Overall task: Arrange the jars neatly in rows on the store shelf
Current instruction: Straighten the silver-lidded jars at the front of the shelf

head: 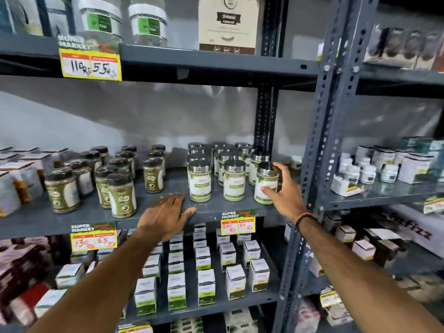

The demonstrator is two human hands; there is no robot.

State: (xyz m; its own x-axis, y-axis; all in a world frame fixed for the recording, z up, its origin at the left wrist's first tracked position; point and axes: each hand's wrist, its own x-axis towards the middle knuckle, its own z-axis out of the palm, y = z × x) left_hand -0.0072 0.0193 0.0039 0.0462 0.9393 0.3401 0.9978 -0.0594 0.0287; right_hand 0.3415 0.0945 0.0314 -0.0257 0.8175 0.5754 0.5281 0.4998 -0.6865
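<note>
Several glass jars with silver lids and green-white labels (200, 180) stand in rows on the grey middle shelf (213, 206). My right hand (283, 188) grips the front right silver-lid jar (265, 182), thumb on its label and fingers round its right side. My left hand (165, 212) lies flat, palm down, on the shelf's front edge, left of the front jars and holding nothing. Several dark-lidded jars with green labels (122, 197) stand in looser rows further left on the same shelf.
A perforated steel upright (319, 145) rises just right of the held jar. Price tags (237, 224) hang from the shelf edge. Small white boxes (206, 287) fill the shelf below. White boxes and tubs (365, 173) sit on the neighbouring rack at right.
</note>
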